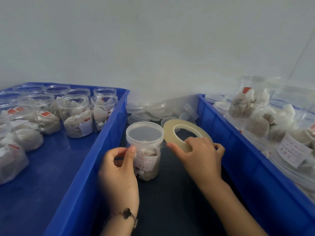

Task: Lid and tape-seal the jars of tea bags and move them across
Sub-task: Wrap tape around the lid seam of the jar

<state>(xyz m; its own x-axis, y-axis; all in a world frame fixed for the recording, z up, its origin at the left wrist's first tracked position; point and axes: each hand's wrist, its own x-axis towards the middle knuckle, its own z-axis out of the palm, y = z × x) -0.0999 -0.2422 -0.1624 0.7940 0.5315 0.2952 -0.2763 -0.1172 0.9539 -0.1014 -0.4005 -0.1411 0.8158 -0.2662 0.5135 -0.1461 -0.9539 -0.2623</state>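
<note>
Both hands clamp: left hand (119, 169) grips the lidded jar (146, 150) of tea bags, right hand (199, 155) the tape roll (185, 135).

Soft, even light — blurred edges.

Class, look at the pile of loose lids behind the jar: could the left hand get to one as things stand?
Probably not at once. The left hand grips the jar, which stands between it and the lids. Once it lets go, the way past the jar looks open.
</note>
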